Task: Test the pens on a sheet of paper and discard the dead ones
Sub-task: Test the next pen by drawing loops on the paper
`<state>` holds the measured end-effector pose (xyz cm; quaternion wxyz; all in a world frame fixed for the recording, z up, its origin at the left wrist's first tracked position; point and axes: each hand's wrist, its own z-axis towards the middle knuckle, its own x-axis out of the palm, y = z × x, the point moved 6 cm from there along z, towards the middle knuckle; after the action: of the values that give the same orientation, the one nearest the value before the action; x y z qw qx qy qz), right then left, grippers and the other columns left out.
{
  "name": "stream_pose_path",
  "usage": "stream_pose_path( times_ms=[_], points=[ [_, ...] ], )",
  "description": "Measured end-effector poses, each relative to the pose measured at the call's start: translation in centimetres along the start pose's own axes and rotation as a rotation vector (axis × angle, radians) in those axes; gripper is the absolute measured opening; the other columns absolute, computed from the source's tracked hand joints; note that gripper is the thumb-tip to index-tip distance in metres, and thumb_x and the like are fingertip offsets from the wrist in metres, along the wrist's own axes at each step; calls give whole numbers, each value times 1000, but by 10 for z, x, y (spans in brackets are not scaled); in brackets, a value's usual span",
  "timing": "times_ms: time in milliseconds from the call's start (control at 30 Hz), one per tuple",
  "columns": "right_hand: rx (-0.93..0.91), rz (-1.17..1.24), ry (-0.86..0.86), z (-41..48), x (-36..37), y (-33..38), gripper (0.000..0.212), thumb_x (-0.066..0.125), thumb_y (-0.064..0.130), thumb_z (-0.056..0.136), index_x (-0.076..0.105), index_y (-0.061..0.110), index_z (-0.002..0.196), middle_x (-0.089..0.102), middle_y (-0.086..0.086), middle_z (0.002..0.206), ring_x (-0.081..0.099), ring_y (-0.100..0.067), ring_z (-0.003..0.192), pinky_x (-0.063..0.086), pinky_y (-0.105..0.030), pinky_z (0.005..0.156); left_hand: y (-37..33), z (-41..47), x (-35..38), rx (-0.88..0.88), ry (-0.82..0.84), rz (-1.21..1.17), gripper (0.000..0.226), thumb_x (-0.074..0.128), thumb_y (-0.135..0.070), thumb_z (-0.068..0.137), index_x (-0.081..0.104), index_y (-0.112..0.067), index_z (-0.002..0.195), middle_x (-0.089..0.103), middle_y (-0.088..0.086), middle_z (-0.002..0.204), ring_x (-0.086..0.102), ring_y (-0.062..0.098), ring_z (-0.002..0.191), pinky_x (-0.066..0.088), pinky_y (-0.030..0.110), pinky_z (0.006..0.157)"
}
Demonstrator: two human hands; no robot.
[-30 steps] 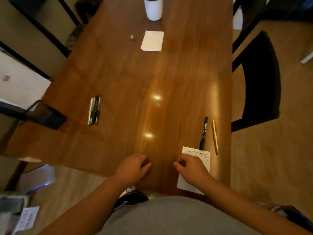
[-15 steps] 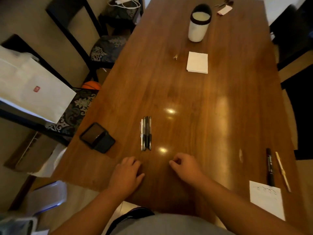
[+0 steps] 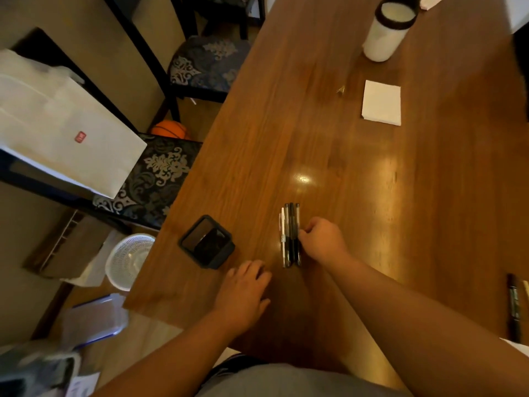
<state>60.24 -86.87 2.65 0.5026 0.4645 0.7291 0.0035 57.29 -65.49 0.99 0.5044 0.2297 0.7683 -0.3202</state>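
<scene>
On the wooden table (image 3: 372,173), pens (image 3: 290,236) side by side, long axes 12 to 6 o'clock, tip ends unclear, right hand (image 3: 325,239) at their 3 o'clock, curled fingers against the rightmost, grip unclear, left hand (image 3: 243,290) flat at their 7 o'clock.

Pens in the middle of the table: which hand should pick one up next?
Probably the right. The right hand is curled up against the pens, while the left hand rests flat on the table, apart from them.
</scene>
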Motion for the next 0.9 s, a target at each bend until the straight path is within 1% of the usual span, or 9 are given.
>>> stream_pose_path(
  times_ms=[100,233,367,533,600,700,800,867,900],
  points=[
    [3,-39,15,2,3,1,14,61,23,89,56,19,76,61,0,68,58,-14,59,37,-22,44,1,-2,1,9,-9,-14,57,61,-45,86,42,-28,137,33,2,150,27,22,138,29,42,109],
    [-4,-65,18,2,2,6,10,62,23,87,58,17,81,62,-2,70,60,-17,61,43,-26,45,1,-2,-1,33,-17,-10,55,62,-44,85,45,-27,134,36,3,149,30,23,137,31,42,106],
    [-31,-168,36,-2,5,12,14,64,29,84,54,20,82,60,1,71,58,-13,60,39,-24,44,0,-3,-1,25,-12,-16,55,62,-43,86,43,-27,134,34,2,149,27,22,137,30,42,108],
    [-21,-264,84,-11,10,9,20,63,31,84,54,18,96,60,2,80,61,-15,68,48,-27,50,0,-3,-3,40,-11,1,54,63,-43,85,44,-28,133,35,2,148,28,22,136,32,41,106],
    [8,-279,84,-17,11,3,20,62,31,86,53,17,98,59,1,80,60,-15,68,47,-27,49,0,-3,-3,42,-6,2,55,63,-43,85,44,-28,134,34,2,149,27,22,137,32,41,106],
    [61,-218,86,-24,11,-8,18,59,33,89,56,15,90,59,0,76,60,-15,64,44,-28,47,0,-4,-4,41,3,-3,55,62,-44,85,42,-29,134,31,1,150,24,21,138,30,41,107],
    [78,-157,125,-32,10,-22,25,58,34,91,57,13,78,58,-1,67,57,-16,58,42,-26,47,-1,-5,-6,35,17,-29,53,59,-47,87,42,-30,134,30,0,152,23,21,139,29,41,109],
    [122,-1,138,-43,10,-37,29,57,31,93,56,13,71,54,-1,60,52,-14,49,38,-24,44,-2,-4,-8,17,30,-57,51,56,-49,89,44,-29,134,31,-1,151,24,21,139,30,41,108],
    [165,136,142,-50,9,-45,27,57,29,94,56,12,73,55,-2,59,53,-13,47,38,-23,43,-3,-2,-11,9,35,-77,49,55,-49,90,46,-28,133,34,-1,148,28,20,137,32,40,107]
  ],
)
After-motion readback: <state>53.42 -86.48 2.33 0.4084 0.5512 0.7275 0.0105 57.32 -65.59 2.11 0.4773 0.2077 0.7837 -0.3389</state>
